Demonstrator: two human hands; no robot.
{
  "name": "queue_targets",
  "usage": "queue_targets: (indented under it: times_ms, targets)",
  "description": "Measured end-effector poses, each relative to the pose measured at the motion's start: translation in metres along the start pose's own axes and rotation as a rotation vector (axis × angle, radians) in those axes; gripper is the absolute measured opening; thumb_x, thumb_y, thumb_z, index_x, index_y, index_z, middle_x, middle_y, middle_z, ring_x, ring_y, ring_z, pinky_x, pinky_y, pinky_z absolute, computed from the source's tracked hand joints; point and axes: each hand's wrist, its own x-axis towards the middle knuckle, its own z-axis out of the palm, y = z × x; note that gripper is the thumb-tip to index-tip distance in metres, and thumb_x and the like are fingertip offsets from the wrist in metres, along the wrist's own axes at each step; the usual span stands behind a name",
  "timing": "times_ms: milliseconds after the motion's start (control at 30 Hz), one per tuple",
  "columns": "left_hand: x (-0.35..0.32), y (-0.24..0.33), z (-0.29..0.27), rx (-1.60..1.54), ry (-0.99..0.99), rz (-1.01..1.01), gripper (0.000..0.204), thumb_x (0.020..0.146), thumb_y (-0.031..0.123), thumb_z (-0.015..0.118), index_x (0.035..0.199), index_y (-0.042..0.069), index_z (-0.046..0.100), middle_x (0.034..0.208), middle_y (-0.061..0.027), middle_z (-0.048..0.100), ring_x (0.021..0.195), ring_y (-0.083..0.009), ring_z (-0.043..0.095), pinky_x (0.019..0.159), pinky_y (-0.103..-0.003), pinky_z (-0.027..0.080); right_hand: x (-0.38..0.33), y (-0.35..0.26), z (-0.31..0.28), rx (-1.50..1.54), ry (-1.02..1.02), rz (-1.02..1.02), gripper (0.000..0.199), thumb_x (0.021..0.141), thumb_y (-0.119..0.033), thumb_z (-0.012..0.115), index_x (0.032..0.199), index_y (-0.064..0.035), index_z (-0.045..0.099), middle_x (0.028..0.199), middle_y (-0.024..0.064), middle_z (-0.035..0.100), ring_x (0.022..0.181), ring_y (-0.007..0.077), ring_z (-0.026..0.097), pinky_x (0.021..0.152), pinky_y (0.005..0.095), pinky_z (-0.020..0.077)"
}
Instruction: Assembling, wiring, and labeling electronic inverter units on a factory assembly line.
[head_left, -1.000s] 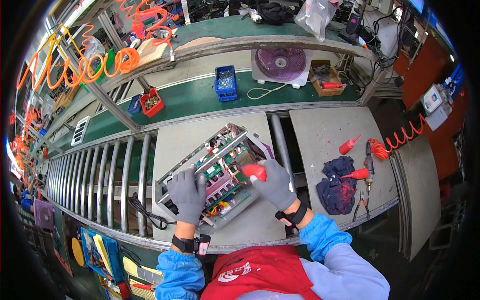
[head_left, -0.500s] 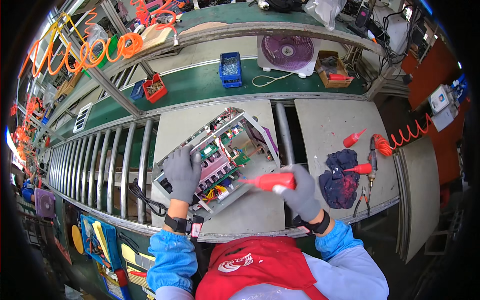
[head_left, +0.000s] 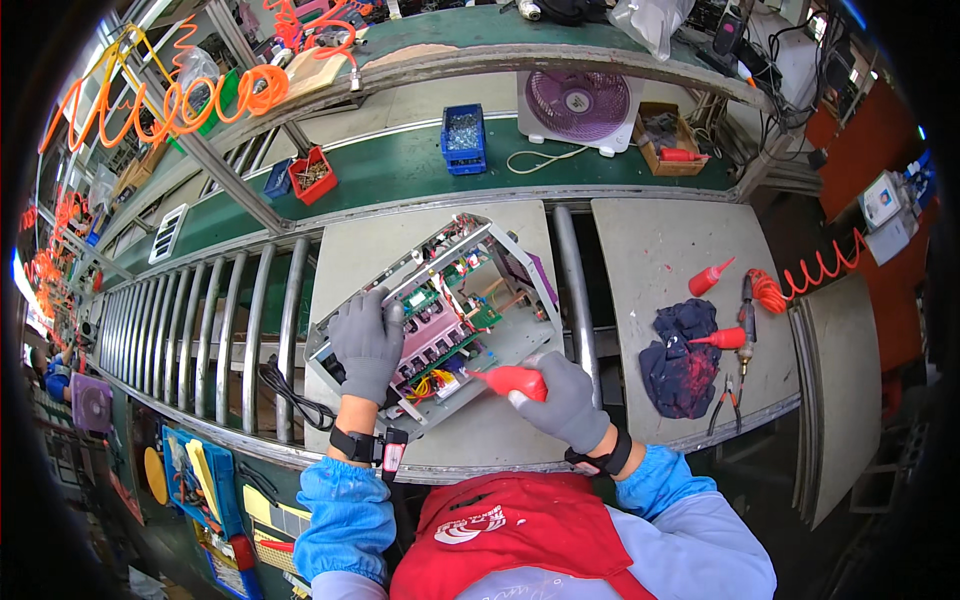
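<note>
Metal chassis [head_left: 522, 348] askew on worktop [head_left: 500, 440], near front edge. Circuit boards [head_left: 487, 318], yellow wiring [head_left: 432, 383] seated; top not closed. Hands apart: left hand [head_left: 367, 345] on chassis, grip unclear; right hand [head_left: 562, 403] clamped on red bottle [head_left: 518, 381], nozzle [head_left: 482, 377] toward chassis. Bottle work apparently unfinished; extent unclear.

The left hand [head_left: 367, 345] hides part of the chassis [head_left: 518, 346]; the lower edge cuts off the apron [head_left: 525, 535].

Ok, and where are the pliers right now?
In the head view, the pliers lie on the right-hand pale board, just right of the dark cloth and by the lower tip of the hose-fed driver.
</note>
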Motion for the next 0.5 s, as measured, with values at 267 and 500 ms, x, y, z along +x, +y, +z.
queue_targets:
  times_ms: [267,500]
  targets:
    - [-0.001,-0.002,0.001,0.014,0.011,0.021,0.030,0.091,0.036,0.057,0.110,0.013,0.064,0.095,-0.0093,0.065,0.091,-0.0295,0.061,0.077,-0.044,0.042,0.002,-0.001,0.003,-0.055,-0.028,-0.023,0.037,0.070,-0.021,0.079,0.098,-0.0042,0.062,0.087,0.0144,0.064,0.073,0.0334,0.066,0.064,0.0407,0.0530]
    - [-0.001,-0.002,0.001,0.005,0.014,0.017,0.031,0.091,0.036,0.058,0.110,0.013,0.064,0.096,-0.0090,0.065,0.092,-0.0293,0.061,0.079,-0.044,0.042,0.003,0.014,0.017,-0.054,-0.028,0.046,0.038,0.070,-0.026,0.078,0.100,-0.0060,0.063,0.087,0.0142,0.063,0.074,0.0345,0.065,0.066,0.0424,0.0528]
